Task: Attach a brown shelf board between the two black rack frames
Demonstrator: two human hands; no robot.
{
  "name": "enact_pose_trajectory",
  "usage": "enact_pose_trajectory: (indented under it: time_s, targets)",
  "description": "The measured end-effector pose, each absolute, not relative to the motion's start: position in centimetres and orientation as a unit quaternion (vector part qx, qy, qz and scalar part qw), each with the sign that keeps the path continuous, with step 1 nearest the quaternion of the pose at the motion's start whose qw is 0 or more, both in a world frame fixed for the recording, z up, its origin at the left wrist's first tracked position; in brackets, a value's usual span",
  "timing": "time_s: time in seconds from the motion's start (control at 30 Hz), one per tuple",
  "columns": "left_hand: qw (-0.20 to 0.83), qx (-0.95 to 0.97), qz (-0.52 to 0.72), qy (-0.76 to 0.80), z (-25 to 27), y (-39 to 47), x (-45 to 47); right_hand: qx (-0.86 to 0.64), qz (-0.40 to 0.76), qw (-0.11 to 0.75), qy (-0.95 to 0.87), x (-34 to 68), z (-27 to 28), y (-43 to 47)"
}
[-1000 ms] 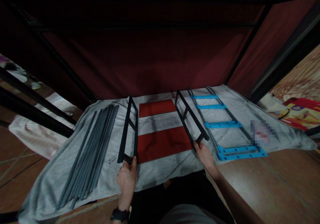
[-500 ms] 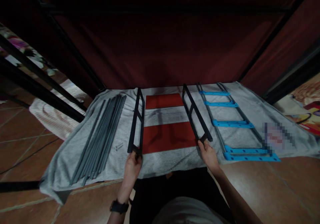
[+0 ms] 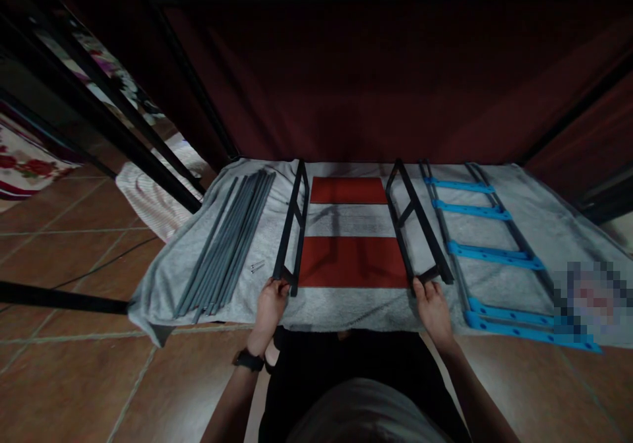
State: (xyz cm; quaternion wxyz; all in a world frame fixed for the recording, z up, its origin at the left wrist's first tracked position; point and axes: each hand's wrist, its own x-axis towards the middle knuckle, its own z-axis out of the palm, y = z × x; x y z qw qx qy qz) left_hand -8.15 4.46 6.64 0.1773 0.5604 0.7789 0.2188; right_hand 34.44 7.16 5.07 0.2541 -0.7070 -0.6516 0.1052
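Observation:
Two black metal side frames stand on edge on a grey cloth (image 3: 346,311). My left hand (image 3: 270,311) grips the near end of the left black frame (image 3: 291,229). My right hand (image 3: 434,308) grips the near end of the right black frame (image 3: 415,222). Between the frames lie two red panels, the near red panel (image 3: 352,262) and the far red panel (image 3: 348,190), flat on the cloth.
A bundle of grey rods (image 3: 230,238) lies left of the frames, with small screws (image 3: 257,266) beside it. Blue crossbars on dark rails (image 3: 487,252) lie to the right. A dark red curtain (image 3: 376,80) hangs behind. Black bars (image 3: 99,107) cross at the left over the tiled floor.
The view has swung left, so everything sits further right in the picture. Both hands keep their hold on the frames, which now stand more parallel and upright.

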Motion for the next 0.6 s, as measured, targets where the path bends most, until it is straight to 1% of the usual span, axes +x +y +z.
enact_pose_trajectory:
  time_s: [0.1,0.3,0.5,0.6]
  targets:
    - [0.167,0.589,0.179,0.770,6.7,4.6,-8.4,-0.702,0.129,0.251,-0.654,34.7,5.1,7.3]
    - [0.178,0.622,0.128,0.752,8.0,5.0,-8.6,-0.712,0.122,0.241,-0.648,34.7,5.5,7.3]
    - [0.139,0.648,0.021,0.749,9.7,4.6,-8.1,-0.720,0.143,0.222,-0.642,34.8,5.7,7.1]
    - [0.143,0.664,-0.012,0.734,10.2,4.9,-8.1,-0.723,0.141,0.214,-0.641,34.7,5.8,7.1]
